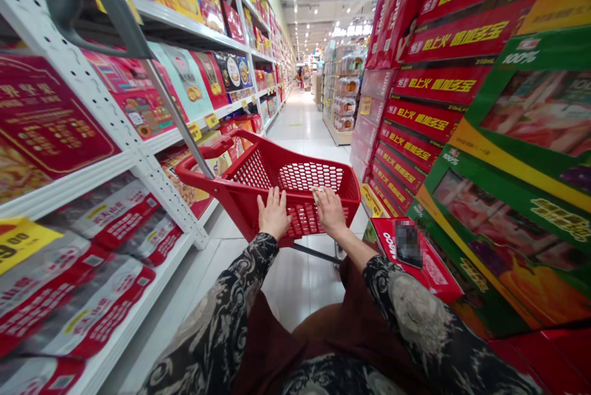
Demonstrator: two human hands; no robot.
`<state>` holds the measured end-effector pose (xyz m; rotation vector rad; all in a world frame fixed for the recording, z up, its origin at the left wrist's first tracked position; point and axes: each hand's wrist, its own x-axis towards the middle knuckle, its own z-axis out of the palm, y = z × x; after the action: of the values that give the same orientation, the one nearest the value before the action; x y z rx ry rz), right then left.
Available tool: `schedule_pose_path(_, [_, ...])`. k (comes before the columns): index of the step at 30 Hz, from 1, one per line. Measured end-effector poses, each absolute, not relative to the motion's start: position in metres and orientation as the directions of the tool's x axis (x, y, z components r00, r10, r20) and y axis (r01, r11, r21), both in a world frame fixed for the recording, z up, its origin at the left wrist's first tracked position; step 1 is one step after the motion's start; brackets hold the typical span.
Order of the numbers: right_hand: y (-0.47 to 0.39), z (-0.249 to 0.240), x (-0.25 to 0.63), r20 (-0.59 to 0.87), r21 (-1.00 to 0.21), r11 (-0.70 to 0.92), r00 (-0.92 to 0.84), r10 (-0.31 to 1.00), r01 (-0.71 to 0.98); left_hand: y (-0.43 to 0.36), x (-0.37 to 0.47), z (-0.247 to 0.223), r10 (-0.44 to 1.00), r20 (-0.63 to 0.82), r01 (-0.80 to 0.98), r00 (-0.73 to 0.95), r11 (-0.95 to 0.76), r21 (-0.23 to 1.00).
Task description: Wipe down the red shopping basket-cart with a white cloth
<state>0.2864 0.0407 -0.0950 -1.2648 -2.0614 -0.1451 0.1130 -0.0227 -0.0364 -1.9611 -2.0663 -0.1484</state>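
Observation:
A red plastic shopping cart basket (295, 161) with perforated walls stands in front of me, turned sideways in the aisle. My left hand (274, 215) lies on its near rim, fingers stretched out and holding nothing. Farther right along the same rim, my right hand (330, 211) presses down with bent fingers. A small pale crumpled cloth or tissue (316, 193) shows at its fingertips, mostly covered by the hand. The cart's metal pole with a grey handle (108, 7) rises at the upper left.
White shelves (184, 23) with boxed and bagged goods line the left side. Stacked red drink cartons (415, 112) and green juice boxes (521, 186) rise close on the right. A dark phone (409, 244) rests on a red box (436, 272). The tiled aisle (295, 109) runs ahead.

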Motion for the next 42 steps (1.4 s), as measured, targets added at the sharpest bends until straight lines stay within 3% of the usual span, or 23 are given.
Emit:
schedule_pose_path(4, [0.039, -0.093, 0.292, 0.601, -0.212, 0.541, -0.327, 0.729, 0.814, -0.025, 0.111, -0.037, 0.961, 0.278, 0.99, -0.016, 0.054, -0.13])
schedule_pose_path(12, [0.041, -0.096, 0.322, 0.601, -0.29, 0.381, -0.143, 0.786, 0.878, -0.026, 0.112, -0.04, 0.96, 0.279, 0.994, -0.031, 0.059, -0.092])
schedule_pose_path(19, [0.031, -0.079, 0.252, 0.596, -0.241, 0.575, -0.348, 0.724, 0.782, -0.029, 0.112, -0.038, 0.964, 0.267, 0.993, -0.022, 0.051, -0.102])
schedule_pose_path(23, [0.033, -0.081, 0.269, 0.594, -0.197, 0.626, -0.416, 0.689, 0.754, -0.029, 0.11, -0.039, 0.961, 0.275, 0.993, -0.011, 0.043, -0.112])
schedule_pose_path(30, [0.033, -0.087, 0.296, 0.597, -0.255, 0.495, -0.268, 0.757, 0.831, -0.028, 0.114, -0.039, 0.961, 0.277, 0.995, -0.028, 0.052, -0.081])
schedule_pose_path(35, [0.026, -0.077, 0.251, 0.574, -0.265, 0.547, -0.326, 0.751, 0.794, -0.03, 0.114, -0.037, 0.956, 0.291, 0.997, -0.043, 0.06, -0.051])
schedule_pose_path(42, [0.021, -0.075, 0.252, 0.521, -0.291, 0.618, -0.42, 0.743, 0.73, -0.015, 0.139, -0.032, 0.906, 0.391, 0.984, 0.16, -0.177, 0.006])
